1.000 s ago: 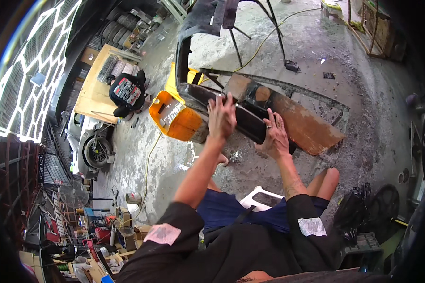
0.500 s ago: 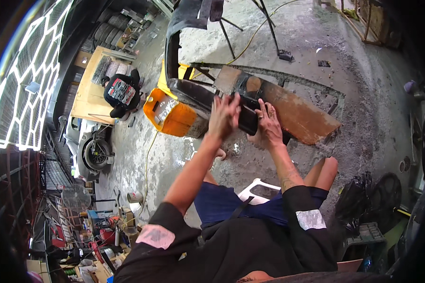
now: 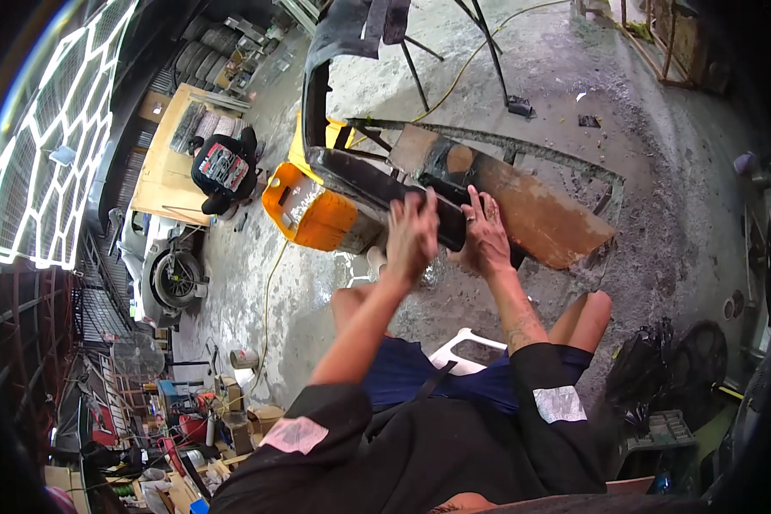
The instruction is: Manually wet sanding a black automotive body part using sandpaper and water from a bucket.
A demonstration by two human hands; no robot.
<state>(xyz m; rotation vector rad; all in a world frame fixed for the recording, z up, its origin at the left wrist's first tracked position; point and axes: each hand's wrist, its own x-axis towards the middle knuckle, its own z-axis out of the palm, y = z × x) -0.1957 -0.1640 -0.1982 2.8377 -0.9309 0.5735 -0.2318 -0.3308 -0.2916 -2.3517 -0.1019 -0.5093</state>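
Wet grey concrete floor [image 3: 660, 154] spreads under a long, glossy black bumper panel [image 3: 377, 184], curved and scuffed, resting across an orange container [image 3: 317, 218]. Left hand [image 3: 411, 236] presses on its near edge, fingers together; right hand [image 3: 487, 233] lies flat, fingers spread. Since the earlier frame, both hands have slid closer together

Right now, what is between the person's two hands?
In the head view, the end of a long black car panel lies between the left hand and right hand; both hands press on it.
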